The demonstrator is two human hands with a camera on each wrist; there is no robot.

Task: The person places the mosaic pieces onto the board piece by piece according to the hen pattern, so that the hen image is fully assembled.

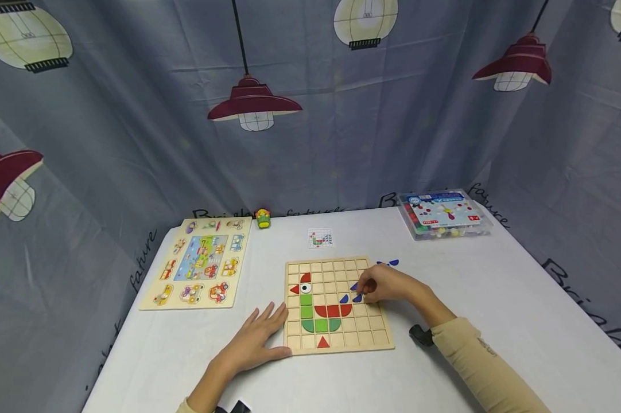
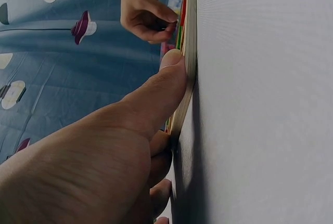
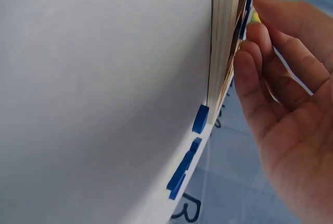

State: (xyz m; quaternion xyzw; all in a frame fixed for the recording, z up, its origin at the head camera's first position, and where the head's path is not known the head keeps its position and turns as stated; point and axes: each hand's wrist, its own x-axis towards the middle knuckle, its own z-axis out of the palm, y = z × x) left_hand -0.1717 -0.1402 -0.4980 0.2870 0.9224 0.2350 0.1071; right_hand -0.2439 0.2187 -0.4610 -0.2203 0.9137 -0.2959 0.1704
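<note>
A square wooden grid board (image 1: 362,338) lies on the white table, bearing coloured pieces laid out like a bird. My left hand (image 1: 256,338) rests flat at its left front corner, fingers spread and thumb along the near edge; in the left wrist view the thumb (image 2: 156,96) touches the board's side. Over the board's right side, my right hand (image 1: 385,284) has its fingers curled, pinching at a blue quarter-circle piece (image 1: 354,286), partly hidden by the fingertips. Other blue pieces (image 1: 344,299) sit just left and below. Red and green pieces (image 1: 306,312) fill cells further left.
Several loose blue pieces (image 1: 394,262) lie beyond the board's far right corner. A small pattern card (image 1: 321,238) lies behind the board. At left is a wooden vehicle puzzle (image 1: 186,289), with a small toy figure (image 1: 263,218) beside it. A clear plastic box (image 1: 445,215) stands back right.
</note>
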